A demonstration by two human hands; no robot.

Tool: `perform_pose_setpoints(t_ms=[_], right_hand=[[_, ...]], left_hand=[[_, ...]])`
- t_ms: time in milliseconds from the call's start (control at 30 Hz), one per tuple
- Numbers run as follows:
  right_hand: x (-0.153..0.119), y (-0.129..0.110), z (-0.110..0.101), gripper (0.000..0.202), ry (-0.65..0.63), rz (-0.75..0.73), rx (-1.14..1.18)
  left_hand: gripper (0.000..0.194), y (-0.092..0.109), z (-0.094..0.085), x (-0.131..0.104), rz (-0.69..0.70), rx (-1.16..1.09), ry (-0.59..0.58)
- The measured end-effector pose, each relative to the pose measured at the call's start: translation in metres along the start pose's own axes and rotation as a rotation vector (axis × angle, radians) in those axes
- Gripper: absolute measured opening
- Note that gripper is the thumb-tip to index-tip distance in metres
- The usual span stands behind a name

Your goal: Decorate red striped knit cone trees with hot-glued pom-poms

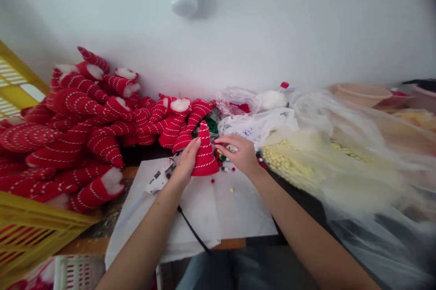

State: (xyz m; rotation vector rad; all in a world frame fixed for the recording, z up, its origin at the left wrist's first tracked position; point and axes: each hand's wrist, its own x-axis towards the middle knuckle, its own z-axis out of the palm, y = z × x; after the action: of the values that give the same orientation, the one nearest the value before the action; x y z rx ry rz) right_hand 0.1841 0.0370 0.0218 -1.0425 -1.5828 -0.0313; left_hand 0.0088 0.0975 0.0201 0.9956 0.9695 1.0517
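Observation:
In my left hand (186, 162) is a red felt cone hat (205, 156) with white stitched stripes, its tip upward and its wide edge down. The fingers close on the hat's left side. My right hand (240, 152) is just right of the hat, thumb and forefinger pinched on what looks like a tiny red pom-pom (215, 142). Loose pom-poms (223, 158) in red, green, white and yellow lie beneath and behind that hand. A white glue gun (157, 182) rests beside my left forearm, partly hidden by it.
Stuffed red striped cones (81, 103) are heaped at left, by yellow crates (37, 222). White paper (194, 217) covers the table's middle, crossed by a black cable (194, 230). Clear plastic bags (361, 181), one holding yellow pom-poms (289, 160), spread across the right. Tubs (363, 94) stand behind.

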Motion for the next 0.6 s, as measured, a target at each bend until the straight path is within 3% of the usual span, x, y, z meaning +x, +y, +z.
perform_pose_setpoints(t_ms=[133, 367, 600], right_hand=[[-0.0038, -0.0023, 0.0014, 0.019, -0.085, -0.135, -0.102], [-0.0057, -0.0062, 0.0045, 0.022, -0.095, -0.163, -0.181], [-0.0059, -0.0036, 0.0026, 0.023, -0.102, -0.185, -0.116]], left_hand=[[0.021, 0.0014, 0.0016, -0.0022, 0.071, 0.076, 0.016], [0.020, 0.0013, 0.0057, -0.0060, 0.102, 0.127, -0.015], [0.021, -0.0012, 0.0087, -0.0077, 0.071, 0.130, -0.047]])
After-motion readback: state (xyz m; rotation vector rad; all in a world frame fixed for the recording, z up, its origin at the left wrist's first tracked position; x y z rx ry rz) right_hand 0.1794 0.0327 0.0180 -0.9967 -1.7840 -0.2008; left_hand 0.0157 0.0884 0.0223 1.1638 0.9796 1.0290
